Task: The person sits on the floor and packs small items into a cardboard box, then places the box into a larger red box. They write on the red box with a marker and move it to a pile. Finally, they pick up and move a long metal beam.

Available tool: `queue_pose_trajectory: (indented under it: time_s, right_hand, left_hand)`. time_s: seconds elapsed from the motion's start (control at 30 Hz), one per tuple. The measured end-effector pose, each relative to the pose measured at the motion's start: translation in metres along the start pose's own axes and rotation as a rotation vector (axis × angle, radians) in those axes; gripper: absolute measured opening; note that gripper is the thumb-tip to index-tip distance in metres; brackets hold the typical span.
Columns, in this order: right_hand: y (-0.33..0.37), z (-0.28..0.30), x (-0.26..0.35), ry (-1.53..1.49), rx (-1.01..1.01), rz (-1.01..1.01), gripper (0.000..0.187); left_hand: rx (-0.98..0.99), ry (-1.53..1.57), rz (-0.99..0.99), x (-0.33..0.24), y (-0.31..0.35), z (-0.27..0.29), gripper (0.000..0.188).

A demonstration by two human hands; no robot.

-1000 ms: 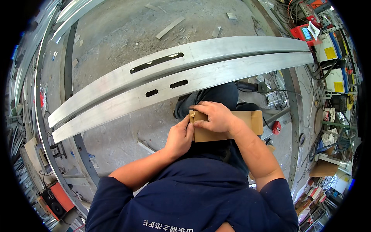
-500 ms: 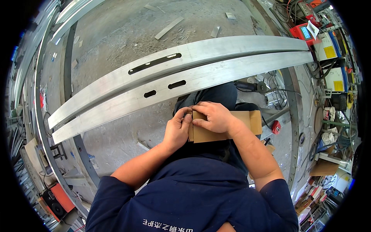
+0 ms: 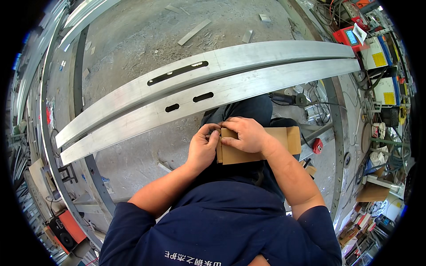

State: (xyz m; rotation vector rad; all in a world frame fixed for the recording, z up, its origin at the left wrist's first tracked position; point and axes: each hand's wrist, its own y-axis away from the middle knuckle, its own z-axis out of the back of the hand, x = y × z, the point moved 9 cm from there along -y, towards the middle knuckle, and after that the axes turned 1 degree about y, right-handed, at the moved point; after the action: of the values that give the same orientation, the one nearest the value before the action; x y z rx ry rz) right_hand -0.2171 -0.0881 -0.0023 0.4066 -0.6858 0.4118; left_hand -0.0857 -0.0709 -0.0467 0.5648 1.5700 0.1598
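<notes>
A brown cardboard box [image 3: 242,157] rests on my lap, its flap [image 3: 293,140] sticking out on the right. My left hand [image 3: 204,144] is closed at the box's left end, thumb and fingers pinched on its edge. Across the top lies my right hand [image 3: 243,134], fingers curled over the far edge and thumb on the near side, gripping the carton. The fingertips of both hands nearly meet at the far left corner. Whatever sits between them is too small to make out.
Two long silvery metal bars [image 3: 248,82] with slots span the frame just beyond my knees. A power tool [image 3: 288,98] lies under them. To the right are a red tape measure [image 3: 317,146] and cluttered shelves; a red-black speaker-like case [image 3: 66,231] stands at lower left.
Almost nothing differs. The fingers of my left hand have shifted very slightly at the box's edge, and the box has tilted a touch.
</notes>
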Motion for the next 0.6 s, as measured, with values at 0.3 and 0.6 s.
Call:
queue_pose_trajectory:
  time_s: [0.3, 0.6]
  right_hand:
    - [0.000, -0.001, 0.000, -0.003, -0.006, 0.006, 0.048]
    - [0.001, -0.003, -0.002, 0.021, -0.045, 0.007, 0.051]
  left_hand:
    - [-0.044, -0.148, -0.093, -0.023, 0.008, -0.004, 0.024]
    - [-0.113, -0.382, -0.367, -0.039, 0.002, 0.004, 0.022]
